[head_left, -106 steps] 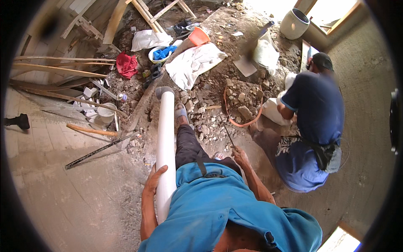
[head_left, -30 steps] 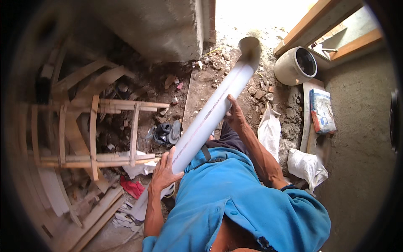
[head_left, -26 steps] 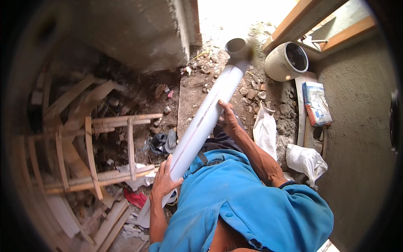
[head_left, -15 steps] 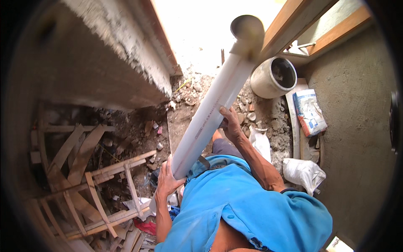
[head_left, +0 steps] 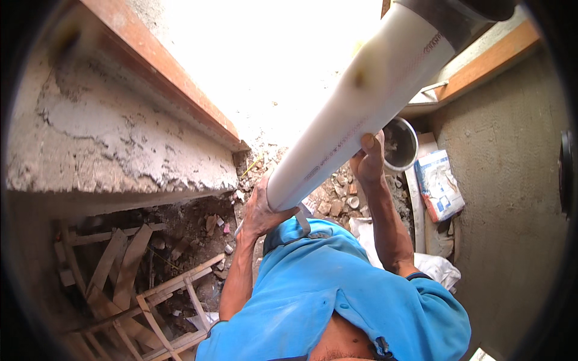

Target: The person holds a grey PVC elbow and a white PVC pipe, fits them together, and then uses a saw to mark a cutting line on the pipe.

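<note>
Item one: white pipe (head_left: 361, 99), centre to upper right; line of small reddish print (head_left: 340, 149) along its length, not legible. Item two: bag (head_left: 439, 183), right of centre; blue and red printing (head_left: 447, 206) on white, wording unreadable.

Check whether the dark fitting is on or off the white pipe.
On: the dark fitting joins the white pipe at its far end, with no gap visible.

A pipe (head_left: 337, 138) is held by the left grip (head_left: 263, 209) and right grip (head_left: 369, 159); right of both, a bucket (head_left: 415, 145), then a bag (head_left: 441, 185) are placed; left of both, a ladder (head_left: 158, 327) is laid.
</note>
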Demonstrator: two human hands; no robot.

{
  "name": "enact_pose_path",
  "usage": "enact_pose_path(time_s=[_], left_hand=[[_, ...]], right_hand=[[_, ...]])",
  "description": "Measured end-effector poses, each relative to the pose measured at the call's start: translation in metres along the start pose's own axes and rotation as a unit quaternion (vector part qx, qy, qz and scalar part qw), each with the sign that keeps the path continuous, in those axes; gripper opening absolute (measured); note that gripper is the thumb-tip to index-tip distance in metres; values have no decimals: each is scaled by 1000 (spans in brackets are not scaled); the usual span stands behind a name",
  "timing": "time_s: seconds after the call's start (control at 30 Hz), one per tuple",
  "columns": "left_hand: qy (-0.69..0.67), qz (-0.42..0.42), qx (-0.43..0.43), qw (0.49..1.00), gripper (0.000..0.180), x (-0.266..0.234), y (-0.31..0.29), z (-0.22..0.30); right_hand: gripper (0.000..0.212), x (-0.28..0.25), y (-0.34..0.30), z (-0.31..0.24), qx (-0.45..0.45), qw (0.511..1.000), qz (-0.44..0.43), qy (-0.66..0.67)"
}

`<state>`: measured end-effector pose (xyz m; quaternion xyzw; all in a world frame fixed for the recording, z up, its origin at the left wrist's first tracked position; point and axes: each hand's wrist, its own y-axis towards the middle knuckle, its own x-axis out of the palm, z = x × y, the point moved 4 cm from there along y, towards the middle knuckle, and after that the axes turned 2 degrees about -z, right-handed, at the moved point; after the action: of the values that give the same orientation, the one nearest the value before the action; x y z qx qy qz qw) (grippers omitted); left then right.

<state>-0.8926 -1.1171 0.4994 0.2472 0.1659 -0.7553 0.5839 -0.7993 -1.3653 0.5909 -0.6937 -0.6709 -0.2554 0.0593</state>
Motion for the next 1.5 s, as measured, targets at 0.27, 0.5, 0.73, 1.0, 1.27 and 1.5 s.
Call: enact_pose_path(time_s=[0.27, 0.5, 0.73, 1.0, 1.27, 1.5], left_hand=[[-68, 36, 3, 997, 111, 0, 223, -24], [1, 202, 72, 977, 113, -79, 453, -61], [-91, 154, -20, 984, 113, -139, 626, -112], [-148, 167, -68, 972, 108, -118, 819, -211], [-280, 170, -153, 932, 103, -82, 966, -314], [-325, 149, -244, 901, 105, -110, 1064, -356]], right_hand=[[65, -56, 180, 76, 44, 999, 10, 16], [46, -151, 330, 130, 55, 953, 224, -194], [31, -242, 352, 238, 242, 902, 310, -181], [18, -319, 535, 367, 303, 876, 338, -163], [19, -322, 908, 399, 228, 932, 184, -212], [27, -236, 1150, 497, 191, 966, -8, -174]])
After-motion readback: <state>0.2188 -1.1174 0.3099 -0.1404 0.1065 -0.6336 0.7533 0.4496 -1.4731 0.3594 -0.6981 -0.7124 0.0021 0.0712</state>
